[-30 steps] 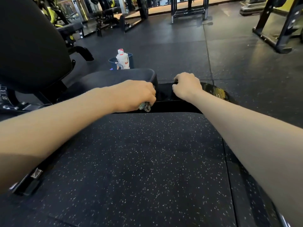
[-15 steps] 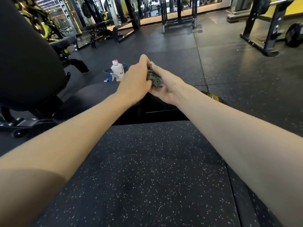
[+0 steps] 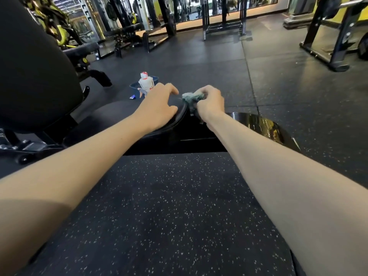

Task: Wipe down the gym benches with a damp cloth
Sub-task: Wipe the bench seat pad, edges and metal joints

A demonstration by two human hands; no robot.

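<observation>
Two hands | left hand (image 3: 159, 108): grip slack, over seat pad (image 3: 111, 114) | right hand (image 3: 211, 102): clutching cloth (image 3: 192, 97)

A white bottle (image 3: 146, 83) with a red cap stands by a blue basin (image 3: 133, 86) on the dark floor (image 3: 219, 72). A small blue object (image 3: 132, 97) lies near them. Closer is a black mat (image 3: 169, 216) with white specks. Far behind stand a black rack (image 3: 223, 26) and a yellow machine (image 3: 57, 24).

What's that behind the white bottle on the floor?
A blue tub sits behind the white bottle. Its rim and a bit of wall show. The bottle hides its middle, so what's inside can't be seen.
</observation>
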